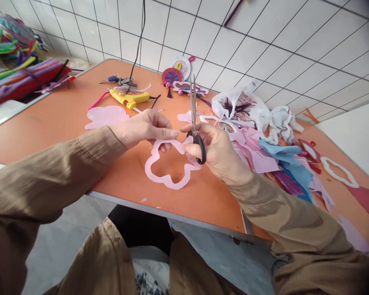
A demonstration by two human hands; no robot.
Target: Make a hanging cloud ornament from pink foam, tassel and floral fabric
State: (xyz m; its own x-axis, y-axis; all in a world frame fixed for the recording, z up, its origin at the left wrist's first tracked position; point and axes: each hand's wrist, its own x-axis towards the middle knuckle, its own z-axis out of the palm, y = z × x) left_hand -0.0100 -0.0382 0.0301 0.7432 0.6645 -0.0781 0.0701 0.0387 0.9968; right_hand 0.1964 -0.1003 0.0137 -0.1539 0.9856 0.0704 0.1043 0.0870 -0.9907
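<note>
A pink flower-shaped outline (169, 181), cut from a thin sheet with its middle open, hangs over the near part of the orange table. My left hand (149, 129) pinches its upper left edge between thumb and fingers. In my right hand (217, 151) is a pair of scissors (193, 104) with black handles, the blades pointing up and away from the outline. Fingertips of that same hand also touch the upper right part of the outline. A pink cloud-like cutout (107, 116) lies beyond my left wrist.
A yellow glue gun (128, 98) and keys (123, 82) lie at the back left. Round ornaments (172, 76) rest by the tiled wall. White plastic bags (249, 108), pink and blue scraps (283, 153) and a white outline (340, 172) cover the right. Pipe cleaners (24, 80) are piled far left.
</note>
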